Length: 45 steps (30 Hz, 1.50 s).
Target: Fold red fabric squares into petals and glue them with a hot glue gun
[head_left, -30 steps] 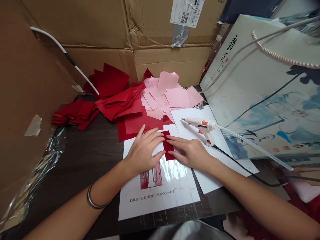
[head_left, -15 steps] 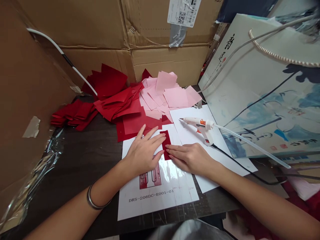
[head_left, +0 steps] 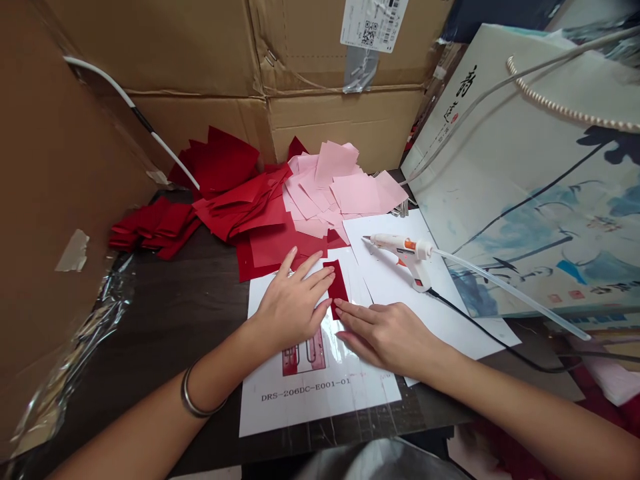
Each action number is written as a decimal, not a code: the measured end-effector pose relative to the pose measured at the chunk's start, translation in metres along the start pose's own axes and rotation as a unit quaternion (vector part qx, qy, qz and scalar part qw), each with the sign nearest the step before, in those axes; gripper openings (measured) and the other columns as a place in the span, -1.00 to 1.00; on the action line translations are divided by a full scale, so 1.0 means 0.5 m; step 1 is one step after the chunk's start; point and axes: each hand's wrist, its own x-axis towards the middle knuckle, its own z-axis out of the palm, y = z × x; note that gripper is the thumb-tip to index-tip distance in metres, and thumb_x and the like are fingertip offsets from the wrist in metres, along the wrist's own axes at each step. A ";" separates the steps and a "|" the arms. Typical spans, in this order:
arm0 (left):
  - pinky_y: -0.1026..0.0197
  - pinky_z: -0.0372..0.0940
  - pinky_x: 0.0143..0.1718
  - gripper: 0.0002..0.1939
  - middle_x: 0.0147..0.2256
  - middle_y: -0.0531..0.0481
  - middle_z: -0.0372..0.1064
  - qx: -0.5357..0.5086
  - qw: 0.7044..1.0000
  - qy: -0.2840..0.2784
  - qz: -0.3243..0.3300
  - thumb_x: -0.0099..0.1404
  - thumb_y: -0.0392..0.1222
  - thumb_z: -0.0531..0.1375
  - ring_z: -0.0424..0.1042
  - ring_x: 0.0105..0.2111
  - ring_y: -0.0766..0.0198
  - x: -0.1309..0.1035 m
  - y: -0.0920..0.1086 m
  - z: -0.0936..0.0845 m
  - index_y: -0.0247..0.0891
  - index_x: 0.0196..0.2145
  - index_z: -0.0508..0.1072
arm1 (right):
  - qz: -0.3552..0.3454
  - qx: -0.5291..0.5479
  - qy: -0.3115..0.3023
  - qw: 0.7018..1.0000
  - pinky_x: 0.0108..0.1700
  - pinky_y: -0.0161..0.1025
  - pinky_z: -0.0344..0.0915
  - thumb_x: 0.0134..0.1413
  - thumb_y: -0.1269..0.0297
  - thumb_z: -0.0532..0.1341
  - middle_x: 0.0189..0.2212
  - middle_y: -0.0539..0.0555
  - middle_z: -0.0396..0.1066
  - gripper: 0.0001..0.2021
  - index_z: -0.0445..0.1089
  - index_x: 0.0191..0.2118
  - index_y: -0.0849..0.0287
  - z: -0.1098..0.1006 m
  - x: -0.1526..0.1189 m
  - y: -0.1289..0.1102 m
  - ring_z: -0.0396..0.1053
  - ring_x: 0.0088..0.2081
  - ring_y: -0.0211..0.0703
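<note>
Both hands lie flat and open, gripping nothing: the left hand (head_left: 293,303) presses its fingertips on the left edge of a small dark red paper strip (head_left: 337,287), and the right hand (head_left: 387,330) touches the strip's lower end. The strip lies near the top edge of a laminated printed sheet (head_left: 320,393). A glue gun (head_left: 403,252) rests on white paper (head_left: 400,287) at the right.

Dark red paper strip (head_left: 337,285), pink squares (head_left: 345,187)
</note>
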 end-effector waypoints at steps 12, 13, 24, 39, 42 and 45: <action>-0.25 -0.20 0.31 -0.60 0.15 -0.13 0.33 0.031 0.999 -0.006 0.011 0.39 -0.20 0.00 0.06 0.29 -0.04 0.003 -0.003 0.007 -0.40 0.10 0.38 | -0.007 0.040 0.016 0.999 -0.31 -0.10 0.47 0.32 0.15 0.03 0.15 0.09 0.35 -0.62 0.41 0.05 0.25 -0.013 0.000 0.005 0.54 -0.18 -0.01; -0.25 -0.20 0.31 -0.59 0.15 -0.12 0.34 0.030 0.999 -0.007 0.009 0.39 -0.21 -0.01 0.07 0.28 -0.04 0.004 -0.003 0.007 -0.40 0.11 0.37 | -0.005 0.043 0.019 0.999 -0.30 -0.11 0.48 0.32 0.15 0.04 0.14 0.07 0.36 -0.63 0.41 0.05 0.25 -0.013 -0.001 0.005 0.55 -0.19 -0.02; -0.28 -0.19 0.31 -0.57 0.15 -0.12 0.33 0.008 1.000 0.000 0.003 0.36 -0.27 -0.01 0.05 0.29 -0.04 0.008 -0.003 0.010 -0.39 0.13 0.37 | -0.015 -0.005 0.010 1.000 -0.41 -0.09 0.45 0.31 0.14 0.03 0.19 0.09 0.29 -0.59 0.38 0.10 0.28 -0.008 -0.003 -0.003 0.55 -0.28 -0.03; -0.29 -0.08 0.28 -0.59 0.10 -0.10 0.38 -0.042 0.998 0.033 -0.020 0.33 -0.30 0.03 0.09 0.27 -0.09 0.006 -0.003 0.019 -0.34 0.11 0.37 | 0.309 0.268 0.062 0.910 -0.48 -0.23 0.15 0.09 0.14 0.23 -0.58 0.01 0.45 -0.80 0.48 -0.38 0.16 -0.030 0.064 0.031 0.33 -0.54 -0.20; -0.28 -0.08 0.28 -0.59 0.11 -0.11 0.38 -0.043 0.998 0.042 -0.014 0.32 -0.33 0.05 0.10 0.27 -0.08 0.003 -0.005 0.025 -0.36 0.11 0.36 | 0.328 0.275 0.049 0.902 -0.52 -0.24 0.04 -0.02 0.17 0.29 -0.65 0.01 0.37 -0.82 0.45 -0.49 0.16 -0.019 0.083 0.042 0.27 -0.56 -0.19; -0.27 -0.09 0.29 -0.60 0.14 -0.14 0.34 -0.073 0.994 0.081 -0.021 0.29 -0.35 0.07 0.11 0.26 -0.06 0.002 -0.001 0.024 -0.34 0.09 0.34 | 0.336 0.307 0.041 0.889 -0.54 -0.25 -0.01 -0.05 0.20 0.30 -0.68 -0.01 0.32 -0.83 0.42 -0.53 0.17 -0.014 0.088 0.048 0.20 -0.60 -0.24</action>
